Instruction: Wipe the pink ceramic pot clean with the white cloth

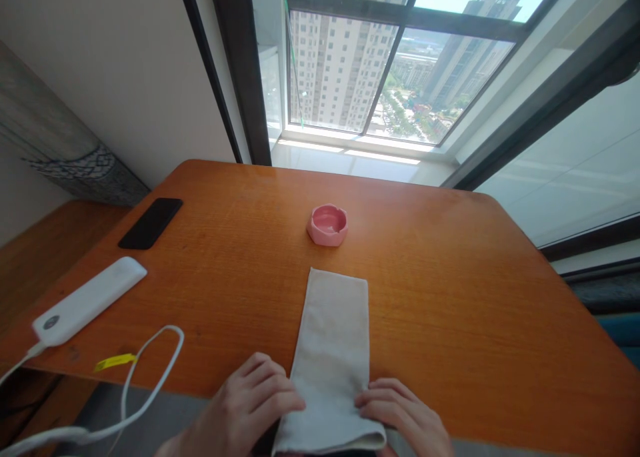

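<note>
A pale grey-white folded cloth (pixel 337 330) lies lengthwise on the wooden table (pixel 240 243), its near end reaching over the front edge, where a rounded fold shows. My left hand (pixel 255 397) grips the cloth's left edge near that end, fingers curled and the thumb out of sight. On the opposite side my right hand (pixel 405 410) pinches the right edge just above the fold, fingertips resting on top of the fabric. Beyond the cloth's far end stands a pink ashtray (pixel 328 227), apart from both hands.
At the left lie a black phone (pixel 151 223) and a white power strip (pixel 90 300). Its white cable (pixel 150 403) with a yellow tag (pixel 115 362) loops over the front left edge. A window (pixel 350 70) is behind the table, and a gathered curtain (pixel 70 137) hangs at the left.
</note>
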{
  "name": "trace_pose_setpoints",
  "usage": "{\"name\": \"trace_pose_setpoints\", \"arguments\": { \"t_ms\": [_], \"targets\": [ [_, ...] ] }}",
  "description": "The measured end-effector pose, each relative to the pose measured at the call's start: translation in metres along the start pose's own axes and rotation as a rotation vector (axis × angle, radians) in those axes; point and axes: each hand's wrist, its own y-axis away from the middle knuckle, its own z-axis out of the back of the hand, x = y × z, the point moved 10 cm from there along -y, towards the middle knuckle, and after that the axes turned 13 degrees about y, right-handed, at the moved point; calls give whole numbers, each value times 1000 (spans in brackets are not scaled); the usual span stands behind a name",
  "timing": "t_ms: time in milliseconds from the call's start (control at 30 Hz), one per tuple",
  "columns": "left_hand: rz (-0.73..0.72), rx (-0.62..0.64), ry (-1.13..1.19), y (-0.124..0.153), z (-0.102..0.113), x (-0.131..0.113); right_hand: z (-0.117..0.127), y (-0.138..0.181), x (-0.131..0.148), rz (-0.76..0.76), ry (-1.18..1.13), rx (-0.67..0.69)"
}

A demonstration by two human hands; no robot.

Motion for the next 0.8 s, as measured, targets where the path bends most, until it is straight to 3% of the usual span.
{"name": "trace_pose_setpoints", "arguments": {
  "t_ms": [200,267,467,600,700,800],
  "targets": [
    [173,-164,178,-22,24,34,-10,-2,-46,-461,-178,130],
    [223,-182,224,-35,31,49,-8,-6,-62,-553,-165,141],
    [276,-176,195,-93,46,101,11,-53,-109,-615,-149,79],
    [308,-199,163,-107,47,126,13,-69,-128,-611,-117,73],
    [276,-183,185,-104,46,120,16,-69,-122,-565,-93,61],
    [72,-108,221,-100,48,76,32,-70,-89,-412,-36,57]
  ]
}}
